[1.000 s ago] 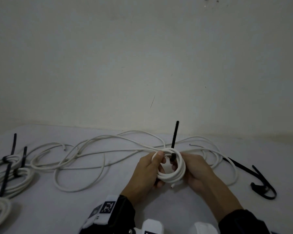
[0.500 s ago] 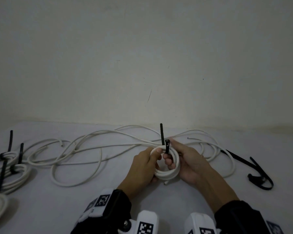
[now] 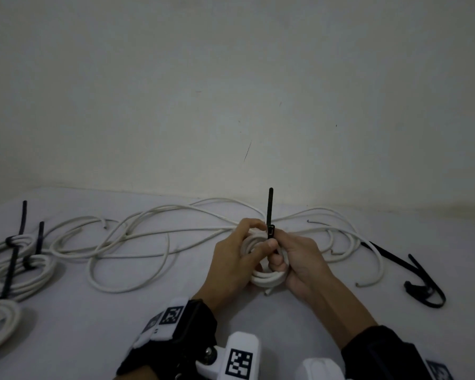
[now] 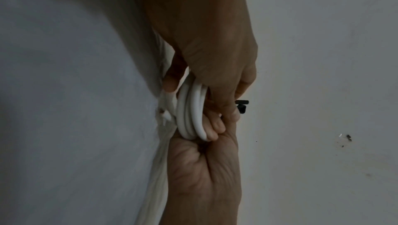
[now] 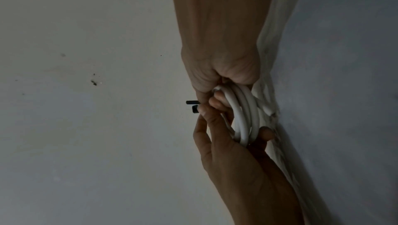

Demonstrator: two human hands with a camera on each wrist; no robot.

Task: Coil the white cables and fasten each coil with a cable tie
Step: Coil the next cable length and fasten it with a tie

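Note:
At the centre of the head view, both hands hold a small white coil (image 3: 266,279) just above the table. A black cable tie (image 3: 270,209) wraps it, its tail standing upright through the tie's head. My left hand (image 3: 239,250) grips the coil's left side, with the thumb pressed on the tie just below the head. My right hand (image 3: 296,259) curls its fingers through the coil's centre. The left wrist view shows the coil (image 4: 191,109), the tie (image 4: 242,105), the left hand (image 4: 215,50) and the right hand (image 4: 204,169). The right wrist view shows the coil (image 5: 243,114) and the tie (image 5: 193,105).
Loose white cables (image 3: 148,229) sprawl across the table behind the hands, up to the wall. Several tied coils (image 3: 11,270) with black ties lie at the far left. Spare black cable ties (image 3: 422,286) lie at the right.
The tie's tail now passes through its head and sticks out farther above it than half a second ago. My left thumb has moved onto the tie. Both hands stay on the coil.

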